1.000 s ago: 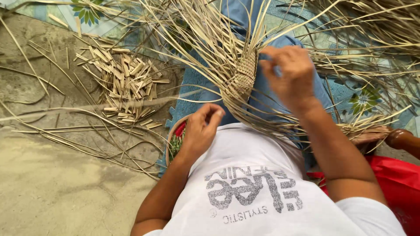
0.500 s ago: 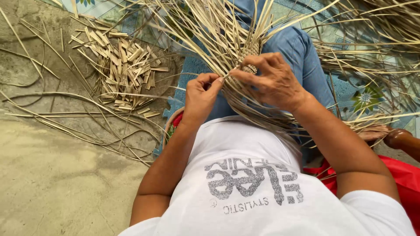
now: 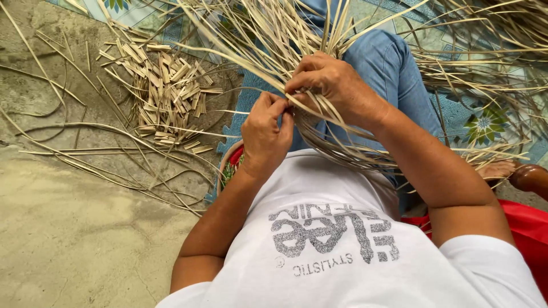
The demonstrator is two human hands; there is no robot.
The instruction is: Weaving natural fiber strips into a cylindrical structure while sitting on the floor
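I look down over a white printed shirt and blue jeans at a bundle of pale dried palm strips (image 3: pixel 268 40) fanning away over my lap. My right hand (image 3: pixel 334 85) is closed over the strips where they gather at my knee. My left hand (image 3: pixel 265 134) sits just below and left of it, thumb and fingers pinching one strip at the same spot. The two hands touch. Any woven part under them is hidden.
A pile of short cut strip pieces (image 3: pixel 162 91) lies on the concrete floor (image 3: pixel 68 239) at the left, with long loose strips curving around it. A blue patterned mat (image 3: pixel 474 114) lies under my legs. Red cloth (image 3: pixel 528 228) lies at the right.
The woven patch seen a second ago is now covered. My left hand rose from my lap to meet the right hand, and both closed on the strips.
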